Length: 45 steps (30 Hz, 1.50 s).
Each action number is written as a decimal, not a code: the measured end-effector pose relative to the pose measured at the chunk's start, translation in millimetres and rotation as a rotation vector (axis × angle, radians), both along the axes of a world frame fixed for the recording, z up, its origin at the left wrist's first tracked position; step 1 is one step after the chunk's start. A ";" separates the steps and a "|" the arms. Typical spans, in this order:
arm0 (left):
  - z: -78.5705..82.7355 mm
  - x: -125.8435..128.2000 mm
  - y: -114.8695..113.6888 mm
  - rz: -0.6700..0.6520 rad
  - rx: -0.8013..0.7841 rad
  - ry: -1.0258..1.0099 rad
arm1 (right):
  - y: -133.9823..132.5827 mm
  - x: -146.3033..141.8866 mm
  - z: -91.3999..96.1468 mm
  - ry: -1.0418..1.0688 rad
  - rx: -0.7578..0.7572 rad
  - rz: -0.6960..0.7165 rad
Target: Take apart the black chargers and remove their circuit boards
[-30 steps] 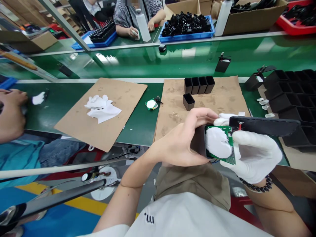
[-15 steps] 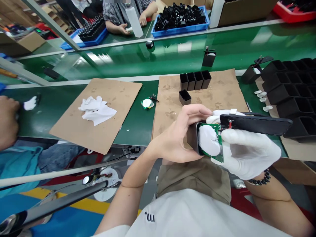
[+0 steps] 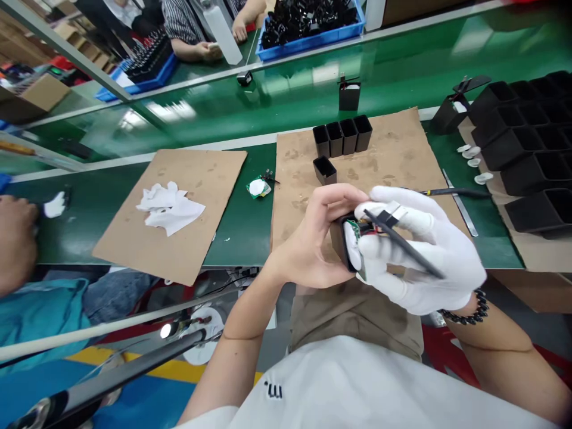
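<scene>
My left hand (image 3: pixel 308 244), bare, wraps round a small black case (image 3: pixel 338 241) whose open end faces right. In my right hand (image 3: pixel 433 256), which wears a white glove, is a green circuit board with a white pad (image 3: pixel 353 245); its fingers pinch it at the mouth of the case. Part of the board sits inside the case, and the glove hides much of the rest. A flat black piece (image 3: pixel 409 247), seen nearly edge-on, lies across the gloved fingers. Beyond my hands, a single open black case (image 3: pixel 325 171) stands before a row of several black cases (image 3: pixel 342 137) on cardboard (image 3: pixel 295 170).
Left of the cardboard lies another circuit board (image 3: pixel 259 187). White cloths (image 3: pixel 172 208) rest on a second cardboard sheet (image 3: pixel 120 238). Stacked black cases (image 3: pixel 538 167) line the right side. A co-worker's hand (image 3: pixel 18 238) is at far left; another person sits beyond the green belt (image 3: pixel 295 98).
My right hand has moved left toward the case and turned the board, which now sits deeper in it. The flat black piece has swung from broadside to edge-on. The whole view has shifted slightly.
</scene>
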<state>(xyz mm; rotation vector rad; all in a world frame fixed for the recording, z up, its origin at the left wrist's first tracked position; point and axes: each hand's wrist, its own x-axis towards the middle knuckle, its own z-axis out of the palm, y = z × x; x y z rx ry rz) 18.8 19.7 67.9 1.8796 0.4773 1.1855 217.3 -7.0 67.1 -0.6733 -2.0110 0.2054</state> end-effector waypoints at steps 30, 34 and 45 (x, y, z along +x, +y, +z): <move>-83.2 -44.5 -26.7 0.719 -0.351 0.100 | -17.1 -20.1 -41.6 -0.419 -0.159 -0.652; -87.6 -53.5 -27.7 0.831 -0.299 0.019 | -18.7 -16.3 -41.0 -0.556 -0.349 -0.742; -84.3 -49.6 -30.0 0.838 -0.265 0.088 | -3.4 -12.8 -61.8 -0.426 -0.379 -0.615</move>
